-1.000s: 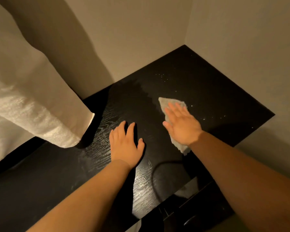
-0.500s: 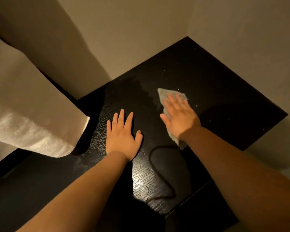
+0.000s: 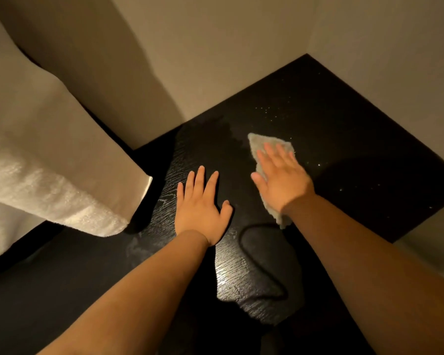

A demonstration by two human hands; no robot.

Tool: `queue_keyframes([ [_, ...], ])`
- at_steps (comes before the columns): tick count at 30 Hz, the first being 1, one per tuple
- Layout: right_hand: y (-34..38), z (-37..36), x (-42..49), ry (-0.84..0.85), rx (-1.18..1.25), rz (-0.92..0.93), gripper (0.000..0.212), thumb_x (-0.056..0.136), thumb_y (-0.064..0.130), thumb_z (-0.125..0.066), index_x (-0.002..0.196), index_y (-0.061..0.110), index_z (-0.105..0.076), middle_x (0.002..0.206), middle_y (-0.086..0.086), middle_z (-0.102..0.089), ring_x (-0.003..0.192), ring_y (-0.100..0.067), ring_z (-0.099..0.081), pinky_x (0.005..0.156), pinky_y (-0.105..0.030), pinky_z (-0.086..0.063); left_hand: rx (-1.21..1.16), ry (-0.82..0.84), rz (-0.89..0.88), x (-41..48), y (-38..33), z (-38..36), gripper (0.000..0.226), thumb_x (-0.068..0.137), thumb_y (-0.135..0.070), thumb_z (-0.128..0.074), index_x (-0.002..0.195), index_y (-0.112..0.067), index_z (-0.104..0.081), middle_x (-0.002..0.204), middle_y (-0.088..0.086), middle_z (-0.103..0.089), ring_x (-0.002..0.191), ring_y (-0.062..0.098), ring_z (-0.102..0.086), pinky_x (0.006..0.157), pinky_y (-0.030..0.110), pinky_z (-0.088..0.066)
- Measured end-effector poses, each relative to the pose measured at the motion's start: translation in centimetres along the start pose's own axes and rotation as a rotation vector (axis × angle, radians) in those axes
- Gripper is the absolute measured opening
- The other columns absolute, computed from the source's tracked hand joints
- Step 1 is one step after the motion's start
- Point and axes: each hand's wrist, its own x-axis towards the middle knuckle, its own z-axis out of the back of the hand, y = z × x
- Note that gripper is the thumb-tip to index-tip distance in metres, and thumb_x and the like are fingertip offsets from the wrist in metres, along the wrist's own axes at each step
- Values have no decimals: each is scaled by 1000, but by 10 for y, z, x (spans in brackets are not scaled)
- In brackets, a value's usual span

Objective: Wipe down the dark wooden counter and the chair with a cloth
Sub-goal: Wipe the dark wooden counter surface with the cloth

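The dark wooden counter (image 3: 344, 139) fills a wall corner, its grain glossy near me. A small grey cloth (image 3: 263, 143) lies flat on its middle. My right hand (image 3: 282, 180) presses on the cloth with straight fingers, and cloth shows beyond the fingertips and below the wrist. My left hand (image 3: 203, 208) rests flat on the bare counter just left of it, fingers spread. No chair is in view.
A white terry towel or robe (image 3: 49, 180) hangs at the left, its lower end just above the counter's left part. Small bright specks (image 3: 267, 110) dot the counter's far half. Beige walls close the back and right sides.
Both hands and the cloth have stayed almost in place on the counter. The view has shifted, showing more of the counter's near edge.
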Motion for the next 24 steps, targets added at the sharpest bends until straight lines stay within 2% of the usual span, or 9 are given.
queue_keyframes([
  [3,14,1,3,-2,12,-115,71,104,57,-8,165,21,-5,173,-6,-1,159,-28,6,129,-48,-1,-1,0,-3,0,1,-1,77,97,-61,-36,166,-34,-14,176,1,1,162,24,8,130,50,2],
  [6,31,-1,-21,65,38,57,77,98,58,0,165,21,-6,173,-5,0,159,-29,9,128,-48,4,-5,-6,-10,1,1,-1,78,96,-61,-36,166,-34,-15,176,2,1,162,24,8,130,50,2],
  [10,23,-3,-35,105,60,200,71,101,56,-15,165,25,-12,173,3,-1,159,-19,8,127,-38,11,-2,0,-9,1,1,-1,79,96,-62,-34,166,-34,-14,176,1,2,161,24,9,130,50,3],
  [13,3,2,-1,3,4,83,75,99,57,-9,165,22,-14,173,-3,-8,159,-24,-2,129,-43,0,-1,1,-7,2,1,-1,78,95,-62,-35,166,-35,-14,176,1,1,161,24,10,130,50,3],
  [17,1,10,29,-8,7,-108,68,105,53,-11,165,22,-7,173,-4,-1,159,-26,5,129,-43,3,-7,6,-4,3,1,-1,78,96,-62,-36,166,-35,-13,176,0,3,161,23,11,130,49,4],
  [20,20,3,-1,26,24,5,71,102,53,-5,165,21,-7,173,-3,-1,159,-28,8,129,-46,3,0,9,-8,3,1,0,79,96,-62,-37,166,-34,-14,176,1,2,161,24,10,130,50,3],
  [22,29,-3,-28,49,72,118,75,99,55,-10,165,20,-18,173,-2,-9,159,-25,3,129,-46,2,-5,10,-11,3,1,0,80,95,-62,-36,166,-34,-14,176,1,1,161,24,9,130,50,3],
  [24,28,-5,-34,71,74,173,75,98,55,-12,164,21,-21,173,0,-10,159,-22,2,129,-43,2,-5,4,-13,3,1,0,80,94,-63,-34,166,-34,-14,176,1,1,161,24,9,130,50,3],
])
